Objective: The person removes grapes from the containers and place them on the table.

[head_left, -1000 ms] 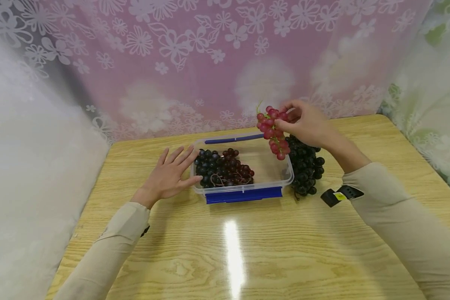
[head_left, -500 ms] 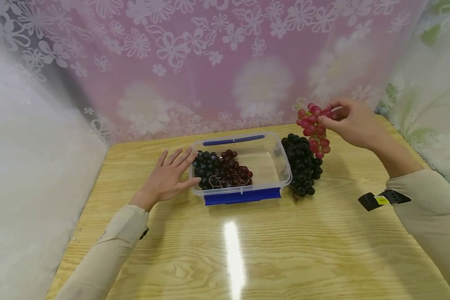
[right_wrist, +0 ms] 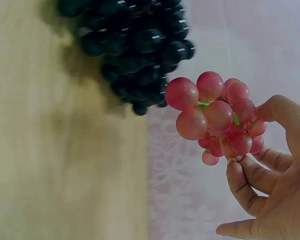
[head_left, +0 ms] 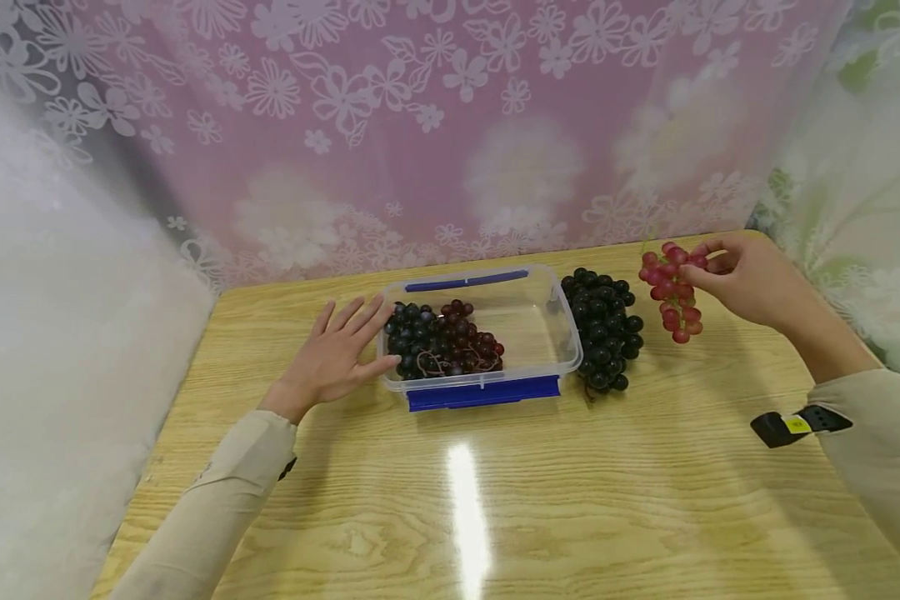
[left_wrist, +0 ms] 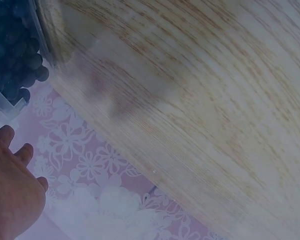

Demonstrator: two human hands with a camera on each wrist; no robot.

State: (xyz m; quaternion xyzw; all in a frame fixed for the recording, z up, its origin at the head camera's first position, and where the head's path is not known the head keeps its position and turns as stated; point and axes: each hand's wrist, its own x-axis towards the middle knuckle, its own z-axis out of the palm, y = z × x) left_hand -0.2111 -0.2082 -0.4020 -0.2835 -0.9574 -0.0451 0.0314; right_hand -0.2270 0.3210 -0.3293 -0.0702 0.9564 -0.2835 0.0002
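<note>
Hanging lengthwise, red grapes (head_left: 672,289) taper downward

The left wrist view crops the container (left_wrist: 4,103).

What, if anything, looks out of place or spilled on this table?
Nothing looks spilled. Only the black grapes might seem out of place: they lie beside the container, while other dark grapes lie inside.
</note>
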